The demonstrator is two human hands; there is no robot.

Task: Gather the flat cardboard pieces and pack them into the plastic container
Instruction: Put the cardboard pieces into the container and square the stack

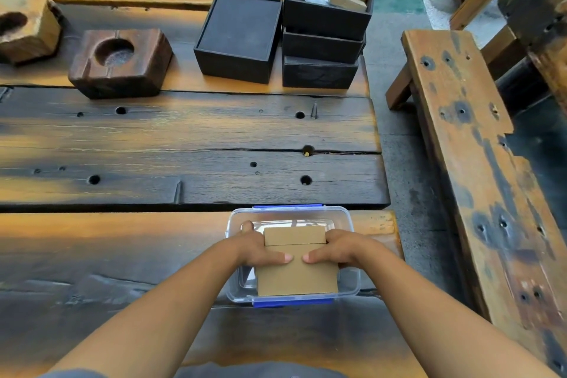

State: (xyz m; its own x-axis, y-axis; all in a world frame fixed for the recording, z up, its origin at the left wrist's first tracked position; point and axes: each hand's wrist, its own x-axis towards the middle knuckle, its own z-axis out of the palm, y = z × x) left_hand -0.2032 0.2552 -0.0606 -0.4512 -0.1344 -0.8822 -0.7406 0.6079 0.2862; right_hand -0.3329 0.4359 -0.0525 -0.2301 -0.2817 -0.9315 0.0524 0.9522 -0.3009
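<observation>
Head view: both hands over a clear plastic container (349, 255) with blue clips, sitting at the near edge of a dark, worn wooden table (184, 138). Left hand (260, 250) and right hand (336, 248) both gripping a stack of flat brown cardboard pieces (296, 278) from opposite sides, thumbs laid on top and nearly meeting at the middle, other fingers wrapped down the sides. Stack sits inside the container outline, its near edge close to the near wall; can't tell if it touches the bottom. A smaller cardboard piece (294, 235) lies at the far end of the stack, between the two hands. Left index finger sticks out toward the far left corner of the container.

Far side of table: open black box (237, 37), empty inside, just beside a stack of black boxes (320, 52); top one of that stack holds more brown cardboard pieces (346, 0) mixed with white papers. To the left, two chunky wooden blocks with round hollows, a dark one (119, 61) and a lighter one (27, 27), partly cut off by the frame edge. Wooden bench (478, 163) runs along the right, apart from the table, grey floor between
</observation>
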